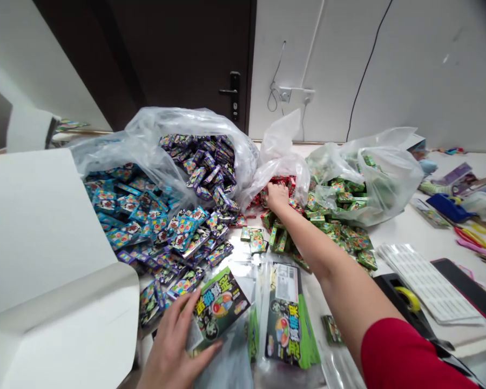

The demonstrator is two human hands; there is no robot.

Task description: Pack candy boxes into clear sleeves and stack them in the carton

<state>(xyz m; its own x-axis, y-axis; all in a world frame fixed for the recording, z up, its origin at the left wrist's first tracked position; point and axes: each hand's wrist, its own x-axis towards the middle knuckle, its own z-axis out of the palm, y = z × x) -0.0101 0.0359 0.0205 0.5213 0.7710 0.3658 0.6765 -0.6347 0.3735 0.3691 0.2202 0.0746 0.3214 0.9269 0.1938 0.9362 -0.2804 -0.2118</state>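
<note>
My left hand [178, 340] holds a black and green candy box [221, 305], its fingers along the left side and its thumb at the lower edge. Stretched forward, my right hand [277, 195] reaches into a clear plastic bag [285, 129] of small red candy packs [289, 183]. Its fingertips are hidden among them, so I cannot see what they grip. Small green candy packs [281, 237] lie just below that wrist. Beside the held box, a clear plastic sleeve [263, 324] contains black and green printed packaging [282, 319].
Blue packs [132, 216] and purple packs [206, 162] spill from clear bags on the left. Another bag [397, 178] of green packs stands at right. A white carton [56, 232] fills the left edge. Label sheets [425, 275], a tape dispenser [405, 302] and scissors [472, 237] lie right.
</note>
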